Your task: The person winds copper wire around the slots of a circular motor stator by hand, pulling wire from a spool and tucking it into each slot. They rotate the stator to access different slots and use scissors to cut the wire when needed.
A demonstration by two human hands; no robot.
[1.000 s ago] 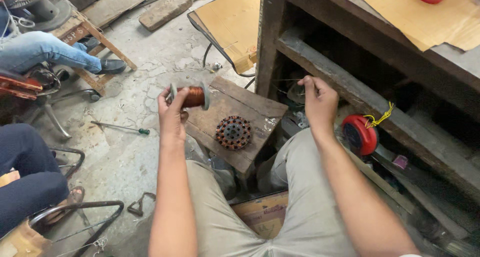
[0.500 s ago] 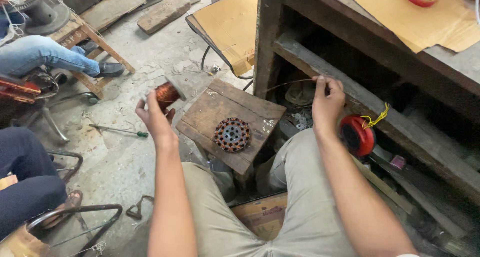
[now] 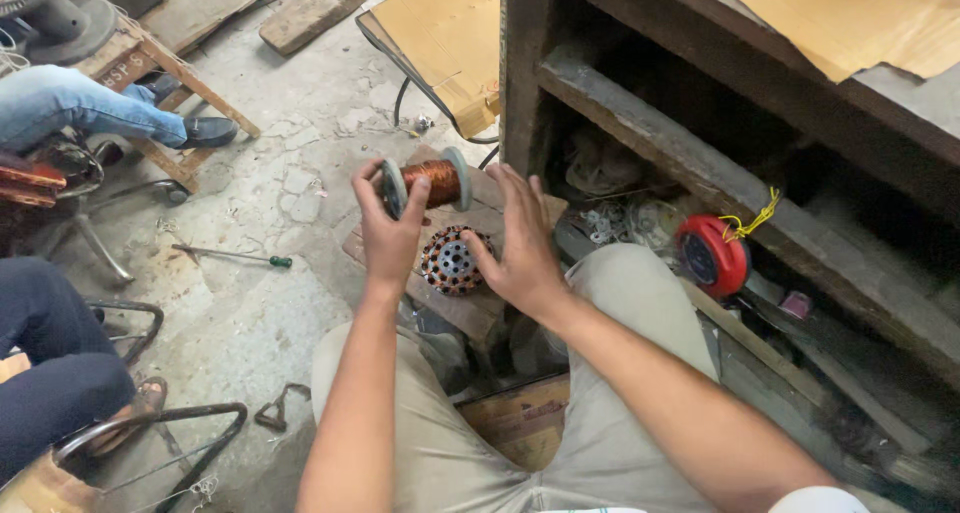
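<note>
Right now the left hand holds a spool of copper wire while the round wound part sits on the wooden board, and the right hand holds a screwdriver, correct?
Not quite. The head view shows the right hand open and empty beside the spool of copper wire; the screwdriver lies on the floor. The left hand does hold the spool, and the round wound part sits on the wooden board.

Wooden board (image 3: 470, 308) carries round stator (image 3: 450, 260); cracked concrete floor (image 3: 290, 173) bears screwdriver (image 3: 232, 257).
</note>
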